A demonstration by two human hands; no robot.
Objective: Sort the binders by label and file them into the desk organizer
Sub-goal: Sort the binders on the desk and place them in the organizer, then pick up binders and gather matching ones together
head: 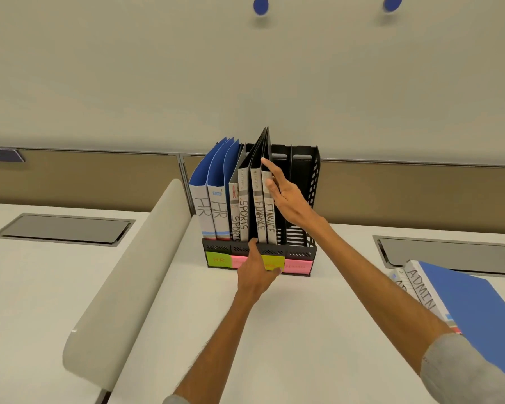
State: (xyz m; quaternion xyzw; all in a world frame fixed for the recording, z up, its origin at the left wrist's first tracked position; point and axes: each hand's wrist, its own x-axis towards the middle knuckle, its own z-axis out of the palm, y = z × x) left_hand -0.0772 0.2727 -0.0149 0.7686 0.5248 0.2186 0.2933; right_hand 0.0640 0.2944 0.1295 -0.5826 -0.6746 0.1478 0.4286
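— Your right sleeve [455, 371] sits closest, low at the right edge. Just behind it the blue ADMIN binder [475, 304] lies on the bench [187, 316], on top of a second ADMIN binder [398, 279], well apart from the others.

— Those stand upright in the desk organizer [302, 253] at the back of the bench, in front of the tan partition [405, 193]. From its left you have two HR binders [205, 212], two SPORTS binders [243, 212] and two FINANCE binders [258, 212], spines toward you.

— Your right hand [286, 196] is released. Its fingers [265, 163] are straight and laid against the right face of the rightmost FINANCE binder, index tip high on the black cover.

— Your left hand [255, 275] rests on the organizer's front, covering part of the sticky notes [219, 259]. One straight finger reaches the front rail below the gap between SPORTS and FINANCE, and the hand grasps nothing you can see.

— Further out, a curved grey divider [134, 258] stands to the left. A cable hatch [64, 228] is set into the bench on each side, and a "213" tag [0, 155] hangs on the partition at far left.
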